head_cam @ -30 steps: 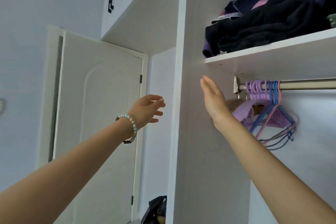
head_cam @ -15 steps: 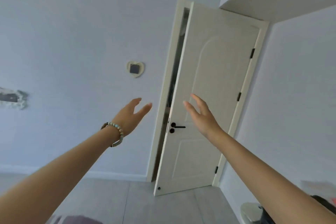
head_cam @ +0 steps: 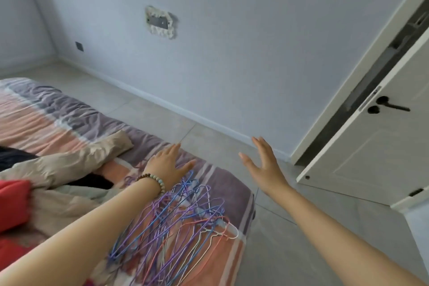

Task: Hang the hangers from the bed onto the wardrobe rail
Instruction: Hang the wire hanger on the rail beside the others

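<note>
Left hand (head_cam: 167, 165), beaded bracelet (head_cam: 153, 181) at wrist, fingers spread, empty, above the bed (head_cam: 58, 118) near its foot corner. Right hand (head_cam: 264, 165) spread, empty, over bare tile floor (head_cam: 290, 227) beyond the bed's edge. Wire hangers (head_cam: 181, 220) heaped at that corner. White door (head_cam: 383, 158) ajar, right.

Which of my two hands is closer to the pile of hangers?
The left hand, wearing the beaded bracelet, open over the bed beside the hangers; the right hand is out over the floor.

You stood in a home bedroom. A rumpled bed (head_cam: 58, 109) in pink and purple stripes lay at the near left, and a white panelled door (head_cam: 371, 165) stood ajar at the right.
</note>
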